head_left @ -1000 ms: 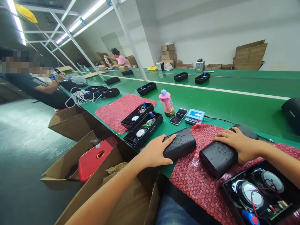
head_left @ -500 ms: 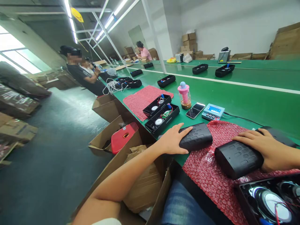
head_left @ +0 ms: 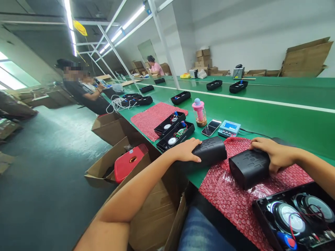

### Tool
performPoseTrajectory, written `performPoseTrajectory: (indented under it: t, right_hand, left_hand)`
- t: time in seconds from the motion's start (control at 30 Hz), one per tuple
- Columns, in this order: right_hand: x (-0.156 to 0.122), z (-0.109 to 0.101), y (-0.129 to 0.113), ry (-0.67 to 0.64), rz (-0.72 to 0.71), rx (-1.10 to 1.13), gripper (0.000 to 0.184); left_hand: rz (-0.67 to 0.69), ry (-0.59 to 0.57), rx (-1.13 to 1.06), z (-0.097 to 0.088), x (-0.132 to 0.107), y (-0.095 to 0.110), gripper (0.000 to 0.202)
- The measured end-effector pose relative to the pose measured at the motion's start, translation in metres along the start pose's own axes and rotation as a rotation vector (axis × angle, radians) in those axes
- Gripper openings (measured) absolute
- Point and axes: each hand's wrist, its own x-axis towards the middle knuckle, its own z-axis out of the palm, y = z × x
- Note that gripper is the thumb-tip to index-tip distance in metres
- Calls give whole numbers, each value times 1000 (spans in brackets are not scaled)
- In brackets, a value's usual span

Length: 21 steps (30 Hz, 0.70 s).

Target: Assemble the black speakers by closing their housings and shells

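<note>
My left hand (head_left: 186, 150) is wrapped over the left end of a closed black speaker case (head_left: 210, 150) with a patterned top, thumb on its near side. The case lies at the table edge beside red bubble wrap (head_left: 222, 190). My right hand (head_left: 270, 153) grips the right end of a second such case (head_left: 247, 167), which is over the bubble wrap. Its fingertips are partly hidden behind the case. Nearer me lies an opened speaker shell (head_left: 293, 216) showing two round drivers, red wires and a blue part.
Two open black shells (head_left: 174, 137) with circuit boards lie left of a pink-topped bottle (head_left: 199, 113). A phone (head_left: 211, 127) and a blue corded device (head_left: 229, 128) stand behind the cases. Cardboard boxes (head_left: 154, 209) line the table's near side. Two people sit farther off.
The view has shifted a little. My right hand has drawn round the right end of its case, which sits slightly farther left. My left hand has slid toward its case's left end.
</note>
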Motion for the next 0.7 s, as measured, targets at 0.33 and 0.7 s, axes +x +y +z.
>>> performPoseTrajectory:
  t: [0.33,0.7]
  right_hand:
    - [12,-19,-4,33,49,32,71]
    - [-3,-18,4,27,-62,-20,72]
  left_hand:
    - [-105,168,130,6,2,5,45]
    - [-105,257,224,20,7,4,84]
